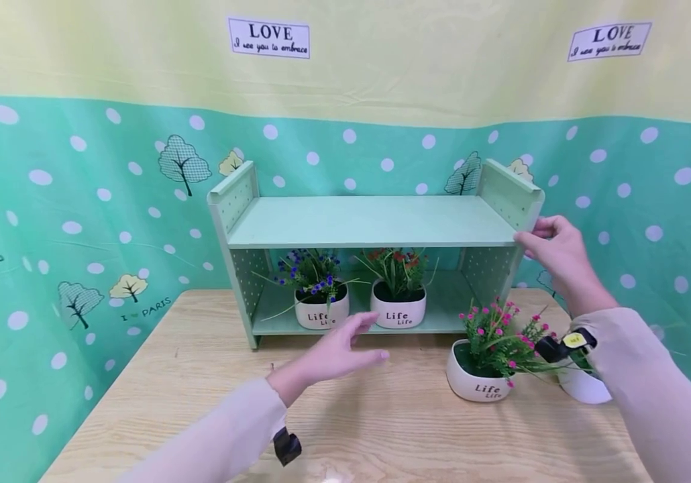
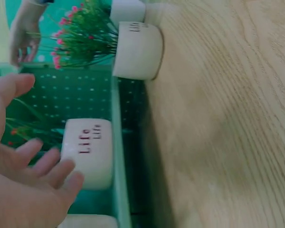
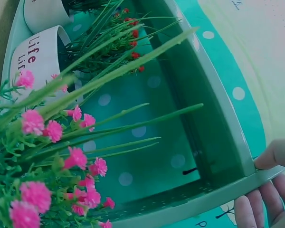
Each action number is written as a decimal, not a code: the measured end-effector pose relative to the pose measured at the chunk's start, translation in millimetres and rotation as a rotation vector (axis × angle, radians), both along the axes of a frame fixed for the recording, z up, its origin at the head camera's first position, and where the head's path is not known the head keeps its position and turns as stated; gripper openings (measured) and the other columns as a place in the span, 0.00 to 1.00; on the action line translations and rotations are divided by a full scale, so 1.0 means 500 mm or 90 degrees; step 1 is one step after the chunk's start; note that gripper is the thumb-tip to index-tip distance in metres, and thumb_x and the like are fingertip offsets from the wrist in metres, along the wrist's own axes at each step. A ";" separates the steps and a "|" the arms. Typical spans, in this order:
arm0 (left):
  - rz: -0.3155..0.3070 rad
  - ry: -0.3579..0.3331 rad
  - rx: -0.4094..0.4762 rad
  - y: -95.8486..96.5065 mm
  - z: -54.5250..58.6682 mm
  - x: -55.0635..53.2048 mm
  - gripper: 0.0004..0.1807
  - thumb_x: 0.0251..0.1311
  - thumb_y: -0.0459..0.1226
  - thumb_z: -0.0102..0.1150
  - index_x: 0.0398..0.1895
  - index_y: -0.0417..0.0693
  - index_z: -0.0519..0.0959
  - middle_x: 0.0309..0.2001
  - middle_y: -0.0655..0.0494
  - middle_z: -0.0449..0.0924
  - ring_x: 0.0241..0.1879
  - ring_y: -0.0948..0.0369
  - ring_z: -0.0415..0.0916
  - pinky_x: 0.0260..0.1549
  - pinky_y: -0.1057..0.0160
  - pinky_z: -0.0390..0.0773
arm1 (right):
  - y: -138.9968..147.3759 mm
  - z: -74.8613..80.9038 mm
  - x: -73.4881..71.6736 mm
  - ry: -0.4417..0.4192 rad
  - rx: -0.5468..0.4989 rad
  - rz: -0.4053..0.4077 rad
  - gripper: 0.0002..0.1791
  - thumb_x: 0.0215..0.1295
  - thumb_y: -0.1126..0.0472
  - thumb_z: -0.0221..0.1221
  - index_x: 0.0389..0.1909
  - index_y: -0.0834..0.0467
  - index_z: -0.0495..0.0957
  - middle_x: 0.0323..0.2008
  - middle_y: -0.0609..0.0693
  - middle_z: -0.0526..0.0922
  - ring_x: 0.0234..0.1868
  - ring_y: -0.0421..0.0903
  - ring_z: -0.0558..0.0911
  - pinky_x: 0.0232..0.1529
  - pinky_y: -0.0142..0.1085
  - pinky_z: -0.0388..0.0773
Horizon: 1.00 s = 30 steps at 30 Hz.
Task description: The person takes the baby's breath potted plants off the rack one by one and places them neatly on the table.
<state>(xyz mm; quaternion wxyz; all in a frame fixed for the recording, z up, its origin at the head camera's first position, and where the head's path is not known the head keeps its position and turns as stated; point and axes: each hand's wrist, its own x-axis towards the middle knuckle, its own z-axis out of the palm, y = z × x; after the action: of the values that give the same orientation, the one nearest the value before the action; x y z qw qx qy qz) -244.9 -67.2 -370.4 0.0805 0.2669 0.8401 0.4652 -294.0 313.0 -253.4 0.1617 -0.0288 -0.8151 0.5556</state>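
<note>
A pale green two-tier shelf (image 1: 357, 225) stands on the table. My right hand (image 1: 553, 251) pinches its right side panel, thumb at the front edge and fingers on the outer face, as the right wrist view also shows. My left hand (image 1: 336, 349) hovers in front of the shelf, holding nothing, fingers apart. Behind it, on the lower tier, sit a white pot with blue flowers (image 1: 321, 312) and a white pot with red flowers (image 1: 398, 313), both lettered "Life". Outside the shelf, at front right, stands a white pot with pink flowers (image 1: 478, 386), below my right hand.
Another white pot (image 1: 583, 386) is at the right, partly hidden by my right sleeve. Everything stands on a light wooden table (image 1: 382, 429). A green and yellow curtain (image 1: 351, 147) with white dots and printed trees hangs behind the shelf.
</note>
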 end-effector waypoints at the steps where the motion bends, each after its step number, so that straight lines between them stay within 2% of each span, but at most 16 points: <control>1: 0.019 -0.002 0.001 0.005 -0.005 -0.005 0.46 0.61 0.54 0.67 0.77 0.50 0.57 0.74 0.54 0.60 0.72 0.53 0.59 0.69 0.51 0.61 | -0.001 0.000 0.000 -0.002 -0.008 -0.002 0.13 0.71 0.57 0.60 0.49 0.50 0.66 0.47 0.47 0.67 0.43 0.38 0.72 0.43 0.23 0.79; 5: 0.094 -0.002 0.001 0.025 -0.023 -0.026 0.52 0.60 0.56 0.67 0.80 0.51 0.50 0.77 0.50 0.52 0.74 0.49 0.54 0.70 0.45 0.58 | -0.003 0.000 0.000 -0.007 -0.025 -0.009 0.13 0.70 0.57 0.61 0.48 0.49 0.66 0.47 0.46 0.67 0.43 0.37 0.72 0.44 0.23 0.79; 9: 0.156 0.013 0.027 0.048 -0.042 -0.057 0.57 0.57 0.56 0.70 0.80 0.48 0.48 0.77 0.41 0.51 0.74 0.45 0.51 0.69 0.41 0.57 | -0.002 -0.001 0.000 -0.005 -0.040 -0.007 0.14 0.70 0.57 0.62 0.48 0.49 0.67 0.47 0.45 0.67 0.43 0.37 0.73 0.43 0.23 0.79; 14: 0.205 0.034 0.038 0.069 -0.048 -0.100 0.56 0.55 0.53 0.73 0.80 0.47 0.49 0.76 0.39 0.52 0.74 0.43 0.51 0.69 0.40 0.58 | 0.000 -0.004 0.002 -0.003 -0.054 -0.002 0.14 0.69 0.58 0.62 0.48 0.49 0.67 0.46 0.46 0.67 0.43 0.37 0.72 0.43 0.22 0.79; 21: 0.220 0.019 0.043 0.089 -0.052 -0.150 0.59 0.53 0.55 0.74 0.80 0.46 0.49 0.76 0.41 0.54 0.74 0.44 0.52 0.69 0.44 0.60 | 0.004 -0.006 0.000 0.004 -0.051 0.003 0.14 0.69 0.59 0.62 0.47 0.51 0.67 0.46 0.47 0.67 0.43 0.38 0.72 0.43 0.23 0.79; 25: 0.214 0.011 0.064 0.099 -0.057 -0.166 0.58 0.52 0.55 0.75 0.80 0.50 0.50 0.75 0.45 0.58 0.73 0.49 0.56 0.68 0.50 0.63 | 0.006 -0.006 0.000 0.011 -0.041 0.014 0.14 0.69 0.59 0.62 0.47 0.52 0.67 0.46 0.47 0.67 0.42 0.38 0.73 0.44 0.24 0.79; 30: 0.205 -0.005 0.090 0.108 -0.062 -0.186 0.59 0.50 0.52 0.77 0.80 0.50 0.50 0.71 0.46 0.65 0.69 0.50 0.64 0.66 0.51 0.67 | 0.009 -0.007 -0.002 0.006 -0.027 0.022 0.14 0.70 0.59 0.62 0.48 0.53 0.66 0.46 0.48 0.67 0.42 0.38 0.73 0.45 0.24 0.80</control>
<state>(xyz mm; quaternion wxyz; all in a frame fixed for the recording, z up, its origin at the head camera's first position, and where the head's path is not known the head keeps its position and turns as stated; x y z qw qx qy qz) -337.9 -13.3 -401.6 -0.0110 0.1326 0.8368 0.5311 -294.9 317.8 -256.8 0.1549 -0.0156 -0.8026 0.5759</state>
